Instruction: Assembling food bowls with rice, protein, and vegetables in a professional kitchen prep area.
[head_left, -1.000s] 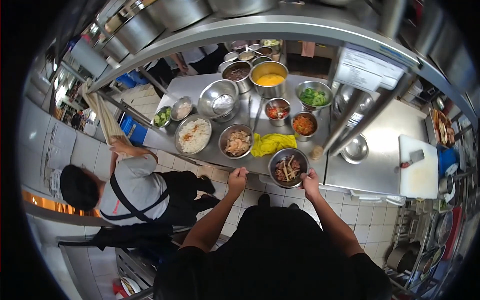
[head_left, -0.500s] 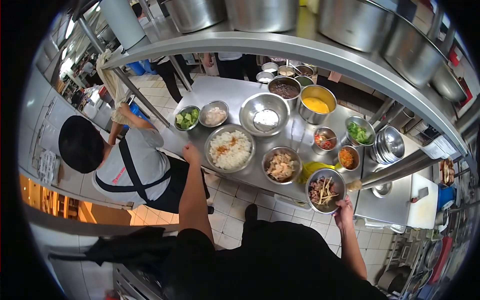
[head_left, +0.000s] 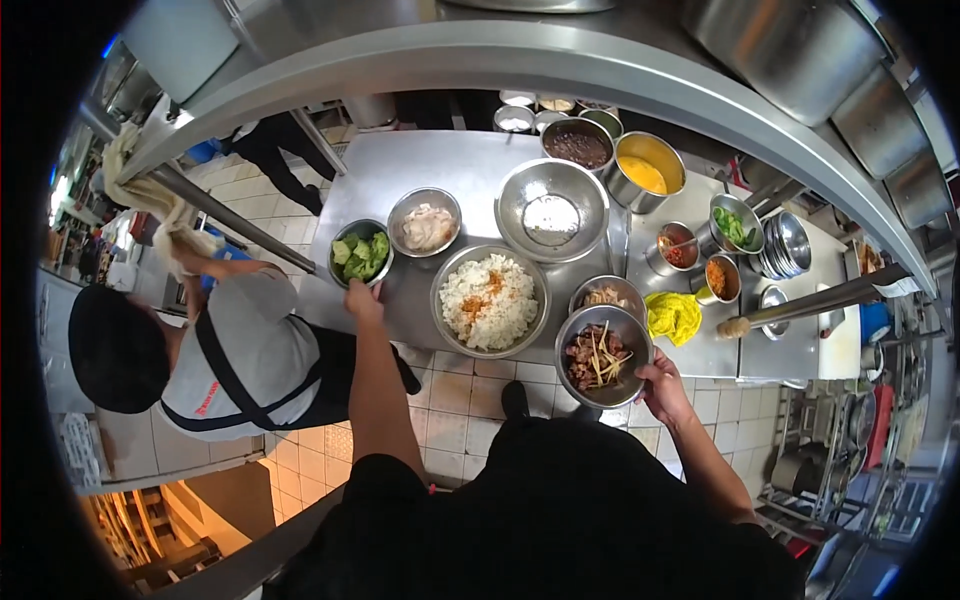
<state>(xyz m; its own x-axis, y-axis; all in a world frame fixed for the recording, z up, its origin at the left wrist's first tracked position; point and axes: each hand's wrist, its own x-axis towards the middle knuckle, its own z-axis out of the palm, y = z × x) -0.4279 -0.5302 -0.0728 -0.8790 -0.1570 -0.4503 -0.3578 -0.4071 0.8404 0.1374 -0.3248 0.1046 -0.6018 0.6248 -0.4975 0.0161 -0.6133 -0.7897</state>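
Right hand (head_left: 662, 385) grip: fingers curled over the near rim of the meat bowl (head_left: 603, 355), pinching that rim; the bowl is steel, holds dark meat chunks with pale strips, and sits at the near edge of the surface (head_left: 470, 165), partly overhanging it. Left hand (head_left: 362, 298) grip: closed on the near rim of the greens bowl (head_left: 361, 254); fingers are mostly hidden, so how tightly they pinch can't be told. Landmark = rice bowl (head_left: 490, 300), the big steel one with white rice and an orange sprinkle. Meat bowl is just right of it and nearer the person, rims close or touching. Greens bowl is left of it, slightly farther back. Behind-left of the rice bowl: a bowl of pale pieces (head_left: 425, 222). Directly behind it: a large, nearly empty mixing bowl (head_left: 552, 210). Behind-right: a yellow sauce pot (head_left: 646, 172) beside a dark sauce pot (head_left: 577, 146). Right of the rice bowl, behind the meat bowl: a small bowl (head_left: 606, 294), half hidden. Farther right: a yellow cloth (head_left: 673, 315), then small cups of red and orange condiments. Well left of the rice bowl, off the surface, another person (head_left: 215, 350) in a grey shirt and dark apron bends over.
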